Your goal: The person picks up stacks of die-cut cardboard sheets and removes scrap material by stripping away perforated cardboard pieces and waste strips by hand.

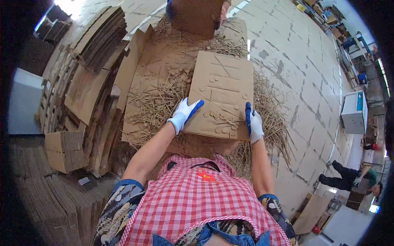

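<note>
A stack of flat cardboard sheets (pixel 221 88) lies in front of me, with slots, round cut-outs and thin strips on its top. My left hand (pixel 186 112), in a white and blue glove, grips its near left edge. On the right edge rests my right hand (pixel 253 123), gloved the same way and closed around the side. Heaps of thin cardboard scraps (pixel 164 96) lie left of the stack, and more scraps (pixel 271 110) lie to its right.
Beyond the sheets stands a brown cardboard block (pixel 195 16) with another person's gloved hand at its side. Tall cardboard stacks (pixel 100 37) and a bundle (pixel 63 151) are on the left. At the far right a person (pixel 349 176) holds something brown near a white cabinet (pixel 353 112).
</note>
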Demonstrator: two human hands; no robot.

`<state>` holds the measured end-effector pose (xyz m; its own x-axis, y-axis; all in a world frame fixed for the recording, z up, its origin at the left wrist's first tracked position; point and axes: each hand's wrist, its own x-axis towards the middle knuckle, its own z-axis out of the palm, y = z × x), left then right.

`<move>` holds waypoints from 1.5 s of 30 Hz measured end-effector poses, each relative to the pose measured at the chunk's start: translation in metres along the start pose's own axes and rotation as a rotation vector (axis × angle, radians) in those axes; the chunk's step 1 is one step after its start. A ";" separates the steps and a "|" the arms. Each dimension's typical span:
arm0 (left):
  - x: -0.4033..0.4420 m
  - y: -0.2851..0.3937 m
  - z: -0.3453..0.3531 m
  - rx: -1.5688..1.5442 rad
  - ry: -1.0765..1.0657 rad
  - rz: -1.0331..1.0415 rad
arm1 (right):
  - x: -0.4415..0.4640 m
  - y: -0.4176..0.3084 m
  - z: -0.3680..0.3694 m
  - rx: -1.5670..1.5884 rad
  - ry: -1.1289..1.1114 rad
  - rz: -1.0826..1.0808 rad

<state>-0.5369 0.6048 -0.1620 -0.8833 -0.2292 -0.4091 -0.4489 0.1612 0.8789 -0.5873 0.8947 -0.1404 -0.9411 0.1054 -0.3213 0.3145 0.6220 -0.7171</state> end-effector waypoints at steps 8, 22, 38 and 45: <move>-0.012 0.048 -0.014 -0.461 -0.061 -0.239 | -0.002 -0.024 -0.005 0.424 -0.068 -0.008; -0.010 0.100 -0.046 -0.368 -0.193 0.531 | 0.023 -0.033 -0.028 0.835 -0.168 -0.474; -0.003 0.055 -0.055 -0.019 -0.148 0.548 | -0.073 -0.178 -0.172 0.560 0.119 -1.003; -0.015 0.073 -0.067 0.007 -0.015 0.619 | -0.082 -0.251 -0.134 -0.799 0.323 -1.055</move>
<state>-0.5477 0.5551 -0.0752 -0.9820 -0.0772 0.1726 0.1465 0.2666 0.9526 -0.6057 0.8341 0.1491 -0.7084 -0.5889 0.3892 -0.6195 0.7829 0.0569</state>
